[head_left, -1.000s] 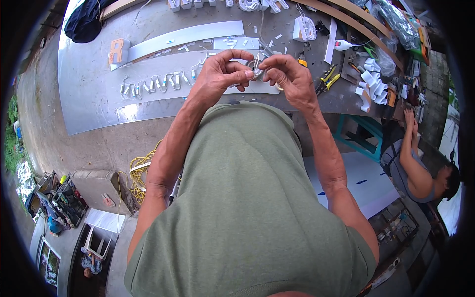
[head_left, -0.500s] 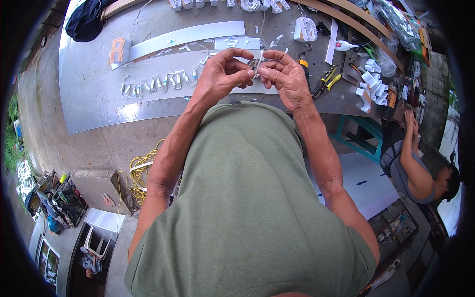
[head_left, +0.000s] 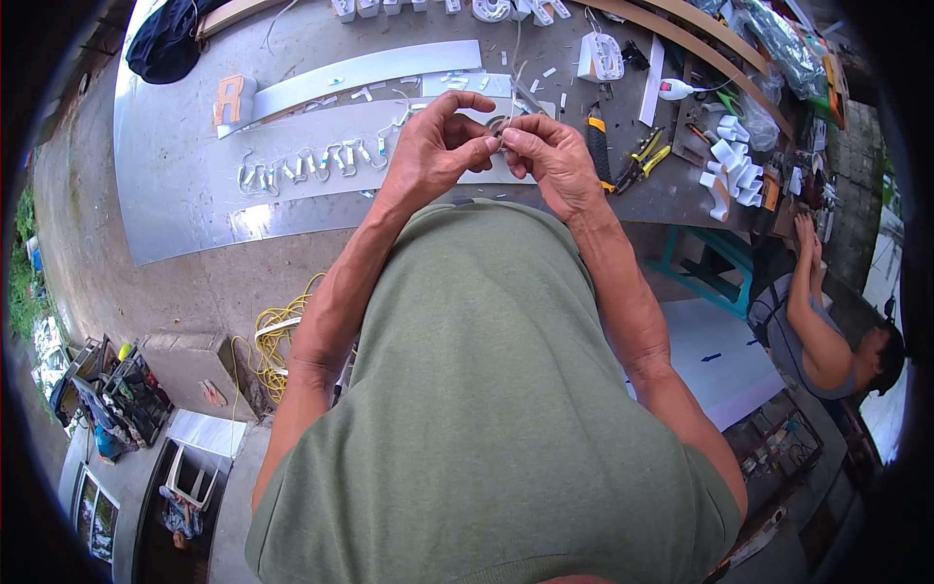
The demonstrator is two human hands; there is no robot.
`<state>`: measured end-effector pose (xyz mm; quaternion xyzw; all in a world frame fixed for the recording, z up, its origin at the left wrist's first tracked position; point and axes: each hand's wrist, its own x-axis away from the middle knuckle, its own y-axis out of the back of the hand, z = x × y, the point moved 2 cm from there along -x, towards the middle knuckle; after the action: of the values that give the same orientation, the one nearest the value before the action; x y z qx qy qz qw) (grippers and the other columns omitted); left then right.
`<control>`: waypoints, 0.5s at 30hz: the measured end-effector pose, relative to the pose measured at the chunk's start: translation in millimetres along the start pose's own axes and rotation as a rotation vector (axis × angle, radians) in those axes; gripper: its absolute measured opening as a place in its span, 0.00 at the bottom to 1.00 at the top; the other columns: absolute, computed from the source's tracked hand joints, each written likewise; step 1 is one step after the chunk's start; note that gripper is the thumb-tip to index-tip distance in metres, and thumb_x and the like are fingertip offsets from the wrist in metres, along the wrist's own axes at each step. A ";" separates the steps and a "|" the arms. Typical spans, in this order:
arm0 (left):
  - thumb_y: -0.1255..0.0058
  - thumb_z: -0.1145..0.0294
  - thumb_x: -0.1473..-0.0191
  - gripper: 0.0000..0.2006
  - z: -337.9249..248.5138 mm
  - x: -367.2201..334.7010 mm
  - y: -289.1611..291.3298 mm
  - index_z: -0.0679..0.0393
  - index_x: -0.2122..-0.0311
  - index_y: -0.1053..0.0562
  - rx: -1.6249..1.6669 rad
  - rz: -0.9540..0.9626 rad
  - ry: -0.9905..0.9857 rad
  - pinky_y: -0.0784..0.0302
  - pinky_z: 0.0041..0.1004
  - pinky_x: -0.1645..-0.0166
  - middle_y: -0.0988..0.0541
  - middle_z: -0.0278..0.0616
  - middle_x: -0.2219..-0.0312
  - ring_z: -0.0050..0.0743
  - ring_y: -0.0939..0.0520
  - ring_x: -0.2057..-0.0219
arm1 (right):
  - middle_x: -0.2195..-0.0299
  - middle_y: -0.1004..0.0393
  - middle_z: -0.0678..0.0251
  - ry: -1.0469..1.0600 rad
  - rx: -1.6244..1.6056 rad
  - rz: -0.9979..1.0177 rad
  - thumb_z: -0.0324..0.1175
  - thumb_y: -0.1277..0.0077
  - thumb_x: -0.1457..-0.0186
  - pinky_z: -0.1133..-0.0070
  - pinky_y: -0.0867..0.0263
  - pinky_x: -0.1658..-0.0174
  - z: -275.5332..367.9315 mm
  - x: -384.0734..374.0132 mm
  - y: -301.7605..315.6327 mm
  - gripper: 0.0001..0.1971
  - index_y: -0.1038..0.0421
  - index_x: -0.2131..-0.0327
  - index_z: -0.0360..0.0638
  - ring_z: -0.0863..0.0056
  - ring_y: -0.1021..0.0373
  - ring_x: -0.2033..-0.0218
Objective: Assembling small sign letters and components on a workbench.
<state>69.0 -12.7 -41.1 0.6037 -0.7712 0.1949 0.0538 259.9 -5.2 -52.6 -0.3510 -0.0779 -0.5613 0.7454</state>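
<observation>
Above the near edge of the metal-topped table, my two hands meet fingertip to fingertip. Thumb and forefinger of my left hand (head_left: 436,151) are pinched on a thin wire end. My right hand (head_left: 556,161) pinches the same spot, where pale thin wires (head_left: 518,73) run up and away between the hands. The exact join is partly hidden by the fingers. Left of my left hand, a looped string of small white LED modules (head_left: 313,164) lies on a pale strip; its wire leads toward that hand.
Right of my hands lie a yellow-black cutter (head_left: 597,146) and yellow-handled pliers (head_left: 644,167). White channel letters (head_left: 448,8) stand at the back, and a letter with an orange-brown face (head_left: 232,101) at left. Small white pieces (head_left: 457,80) are scattered beyond. Another person (head_left: 822,331) works at right.
My right hand has shifted slightly left and down, closer to my left fingertips, uncovering more of the cutter. The wires between the hands have moved; my left hand stays nearly in place.
</observation>
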 end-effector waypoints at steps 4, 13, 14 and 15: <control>0.41 0.74 0.43 0.16 -3.6 1.4 -2.0 0.64 0.50 0.28 0.036 -0.022 -0.016 0.20 0.24 0.65 0.18 0.41 0.69 0.22 0.18 0.71 | 0.72 0.23 0.67 -0.010 -0.095 0.023 0.29 0.42 0.42 0.83 0.34 0.71 2.6 -1.4 -1.8 0.07 0.24 0.63 0.37 0.81 0.28 0.73; 0.42 0.74 0.42 0.10 -3.4 3.9 -4.5 0.65 0.56 0.22 -0.099 -0.026 -0.045 0.18 0.25 0.59 0.18 0.37 0.68 0.22 0.17 0.68 | 0.72 0.22 0.66 0.089 -0.041 -0.028 0.30 0.41 0.41 0.83 0.34 0.72 1.7 -0.7 -2.5 0.07 0.25 0.63 0.37 0.81 0.28 0.73; 0.42 0.74 0.42 0.10 -2.2 3.5 -4.9 0.65 0.56 0.22 -0.099 -0.025 -0.044 0.18 0.25 0.59 0.18 0.37 0.68 0.22 0.17 0.68 | 0.72 0.22 0.66 0.089 -0.042 -0.029 0.30 0.41 0.41 0.83 0.34 0.72 1.1 -0.5 -2.5 0.07 0.25 0.63 0.37 0.81 0.28 0.73; 0.41 0.74 0.43 0.10 -1.4 2.8 -5.1 0.65 0.56 0.22 -0.152 -0.024 -0.107 0.18 0.24 0.58 0.17 0.38 0.68 0.22 0.17 0.67 | 0.72 0.22 0.67 0.110 -0.028 -0.026 0.30 0.41 0.42 0.83 0.34 0.72 1.2 -0.4 -2.4 0.07 0.25 0.63 0.37 0.82 0.28 0.73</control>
<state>72.9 -15.7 -37.8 0.6168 -0.7781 0.1025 0.0605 257.9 -4.4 -50.8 -0.3290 -0.0337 -0.5905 0.7362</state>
